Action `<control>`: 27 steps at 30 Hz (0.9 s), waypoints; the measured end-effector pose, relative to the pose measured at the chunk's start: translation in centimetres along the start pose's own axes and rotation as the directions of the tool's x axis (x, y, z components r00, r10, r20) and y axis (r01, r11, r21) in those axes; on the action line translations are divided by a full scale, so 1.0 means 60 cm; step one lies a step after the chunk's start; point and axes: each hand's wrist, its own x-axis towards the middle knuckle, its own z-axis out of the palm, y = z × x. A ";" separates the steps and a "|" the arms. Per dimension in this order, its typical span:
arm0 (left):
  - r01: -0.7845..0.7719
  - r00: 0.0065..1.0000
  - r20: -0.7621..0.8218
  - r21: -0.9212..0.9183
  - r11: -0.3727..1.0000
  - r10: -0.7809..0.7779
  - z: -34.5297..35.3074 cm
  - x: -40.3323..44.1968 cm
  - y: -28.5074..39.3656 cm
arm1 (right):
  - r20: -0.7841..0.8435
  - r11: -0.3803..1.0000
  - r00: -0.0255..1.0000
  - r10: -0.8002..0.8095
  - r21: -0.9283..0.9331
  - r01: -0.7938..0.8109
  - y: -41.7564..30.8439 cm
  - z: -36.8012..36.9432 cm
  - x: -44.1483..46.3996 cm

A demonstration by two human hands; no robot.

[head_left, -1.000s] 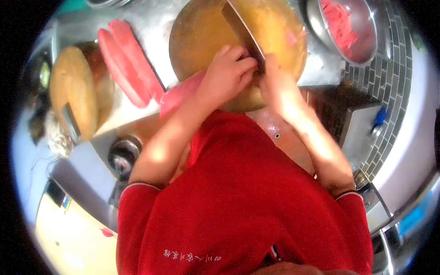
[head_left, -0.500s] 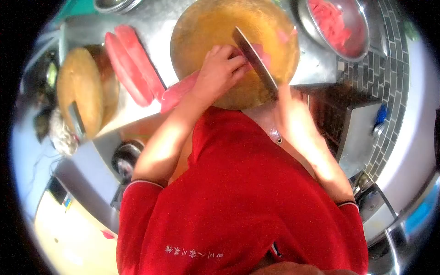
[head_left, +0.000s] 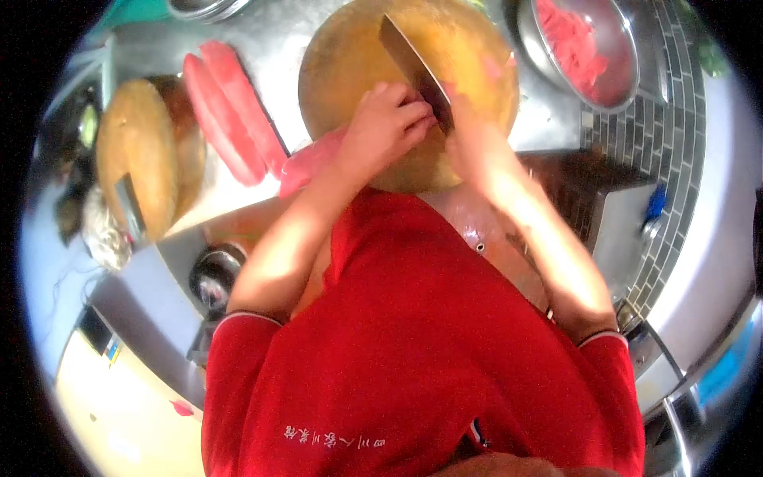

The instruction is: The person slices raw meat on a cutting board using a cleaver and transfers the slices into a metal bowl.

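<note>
The fingers of the left hand (head_left: pixel 383 119) are bent, and a long piece of red meat (head_left: pixel 312 161) is held down by them. The fingers of the right hand (head_left: pixel 473 143) are clenched around the end of a cleaver (head_left: pixel 413 63). The wide blade is tilted across the chopping block (head_left: pixel 342 56), just beside the left fingertips. The tip of the blade is pointed away from the body.

The front end of the long meat is hidden under the left hand. The rest is seen under the left wrist, and its back end is stretched past the edge of the round block. Some small meat bits (head_left: pixel 494 66) are seen on the right side of the block.

The block is set on a shiny metal counter (head_left: pixel 278 48). To its right, a metal bowl (head_left: pixel 628 48) is partly filled with cut red meat (head_left: pixel 574 52). To its left, two long meat strips (head_left: pixel 232 115) are laid side by side on the counter.

Farther left, a second round wooden board (head_left: pixel 139 143) is seen, with a second blade (head_left: pixel 129 207) on it. Some metal dishes (head_left: pixel 205 9) are stacked at the far edge. A red shirt (head_left: pixel 421 318) is worn by the person.
</note>
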 end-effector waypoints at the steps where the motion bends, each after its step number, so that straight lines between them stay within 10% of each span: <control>1: 0.001 1.000 -0.008 0.013 1.000 -0.001 -0.002 0.002 -0.004 | 0.021 0.999 0.999 0.042 -0.015 -0.042 -0.023 -0.017 -0.029; 7: 0.015 1.000 0.000 -0.011 1.000 -0.015 -0.004 0.000 -0.007 | 0.104 0.994 0.988 0.112 -0.008 -0.112 -0.013 -0.026 -0.167; 17: -0.010 1.000 -0.006 -0.009 1.000 0.010 -0.017 -0.003 0.003 | -0.260 0.971 0.942 -0.213 0.054 0.234 0.072 0.033 0.023; 27: -0.021 1.000 0.025 0.089 0.996 0.019 -0.020 -0.014 0.015 | -0.248 0.997 0.968 -0.032 0.059 0.048 0.039 0.010 -0.100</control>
